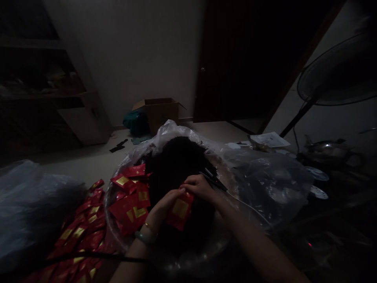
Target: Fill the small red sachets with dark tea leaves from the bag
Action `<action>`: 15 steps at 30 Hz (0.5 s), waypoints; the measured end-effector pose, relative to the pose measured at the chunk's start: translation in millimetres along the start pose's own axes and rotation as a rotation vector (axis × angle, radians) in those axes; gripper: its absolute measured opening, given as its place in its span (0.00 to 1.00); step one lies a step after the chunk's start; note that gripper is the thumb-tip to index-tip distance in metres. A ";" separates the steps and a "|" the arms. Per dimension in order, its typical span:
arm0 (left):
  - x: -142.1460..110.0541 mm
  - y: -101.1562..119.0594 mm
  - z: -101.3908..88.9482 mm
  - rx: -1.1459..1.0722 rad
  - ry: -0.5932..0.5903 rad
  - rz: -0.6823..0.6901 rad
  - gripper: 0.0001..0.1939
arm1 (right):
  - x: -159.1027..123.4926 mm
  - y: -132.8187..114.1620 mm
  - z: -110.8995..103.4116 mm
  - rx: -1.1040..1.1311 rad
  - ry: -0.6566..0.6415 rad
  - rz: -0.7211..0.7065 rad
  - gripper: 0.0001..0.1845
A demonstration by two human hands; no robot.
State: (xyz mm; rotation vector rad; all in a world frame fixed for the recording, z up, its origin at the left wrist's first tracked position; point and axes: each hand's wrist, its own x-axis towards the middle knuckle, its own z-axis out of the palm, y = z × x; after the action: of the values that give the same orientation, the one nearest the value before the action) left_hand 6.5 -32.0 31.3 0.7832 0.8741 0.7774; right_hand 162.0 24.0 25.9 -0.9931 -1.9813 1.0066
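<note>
Hands (pixel 198 186) close together, forearms (pixel 246 236) angled inward

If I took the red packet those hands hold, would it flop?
The red packet might bend but not flop: held near its top by the left hand and right hand, it looks flat. Its smooth front may feel slippery.

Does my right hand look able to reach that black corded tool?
Probably yes: the black corded tool lies beside your right hand, nothing visibly between, though that hand holds a red packet.
</note>
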 end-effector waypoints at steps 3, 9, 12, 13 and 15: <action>1.5 0.8 -0.7 0.036 -0.006 0.004 0.18 | -1.2 -0.2 0.3 -0.022 0.011 -0.016 0.12; 11.1 -5.6 -5.0 0.082 -0.023 0.012 0.20 | 1.8 -4.1 -3.6 -0.049 0.019 0.023 0.13; 15.3 -6.5 -8.8 0.033 0.024 0.040 0.21 | 4.3 14.0 -24.5 -0.229 0.088 0.121 0.16; 16.1 -6.1 -9.9 0.009 0.043 0.057 0.22 | 3.6 24.7 -33.4 -0.356 0.119 0.173 0.17; 16.8 -4.5 -11.0 -0.034 0.082 0.096 0.23 | -0.5 50.2 -49.9 -0.609 0.102 0.339 0.25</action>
State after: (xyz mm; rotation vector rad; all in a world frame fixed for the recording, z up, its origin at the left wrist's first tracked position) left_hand 5.1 -17.3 17.0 0.7721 0.8995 0.9119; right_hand 219.2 60.3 5.6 -1.7153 -2.1182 0.4918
